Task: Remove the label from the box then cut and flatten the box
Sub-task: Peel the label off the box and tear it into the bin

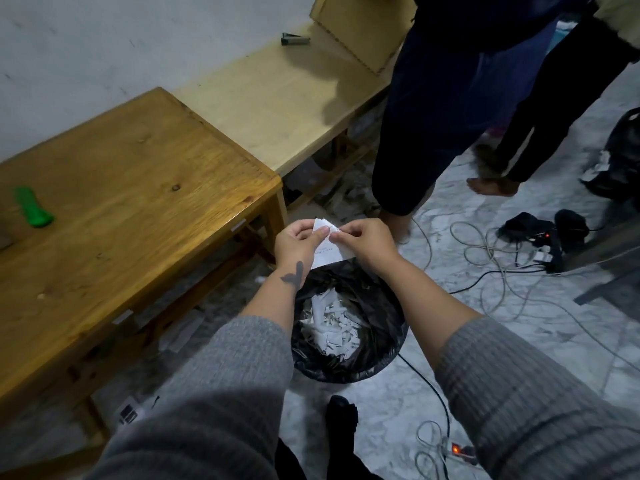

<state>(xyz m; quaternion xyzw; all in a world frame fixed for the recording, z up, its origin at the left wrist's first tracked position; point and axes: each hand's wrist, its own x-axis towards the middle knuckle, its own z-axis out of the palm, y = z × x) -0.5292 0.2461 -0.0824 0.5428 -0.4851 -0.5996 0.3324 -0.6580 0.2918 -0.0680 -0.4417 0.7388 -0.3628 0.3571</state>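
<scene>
Left hand (300, 241): fingers closed, thumb and forefinger pinching the left edge of the label (327, 250). A dark mark shows on the wrist; a grey knit sleeve covers the forearm.

Right hand (364, 241): fingers closed, pinching the top of the label just beside the left thumb. Same grey sleeve.

Label: white paper with faint print, held upright between both hands, in the middle of the scene, above the far rim of the bin (398, 336).

Bin: round, lined with a black bag, on the floor below the hands. Inside lie many white paper scraps (334, 323).

Near table (131, 188): dark honey wood, at the left. A green knife (32, 207) lies on its left part, well apart from the hands.

Far table (277, 109): pale wood, set end to end with the near table along the wall. A dark grey knife (294, 39) lies near its far edge.

Box (360, 26): brown cardboard, at the far end of the pale table, tilted, partly cut off by the top edge of the view.

Second person (446, 98): dark trousers, bare feet, standing at the far right beside the pale table.

Cables (485, 251): white and black, looped over the marbled floor at the right, running to a power strip (550, 251). Another strip with a red light lies near the bottom edge.
</scene>
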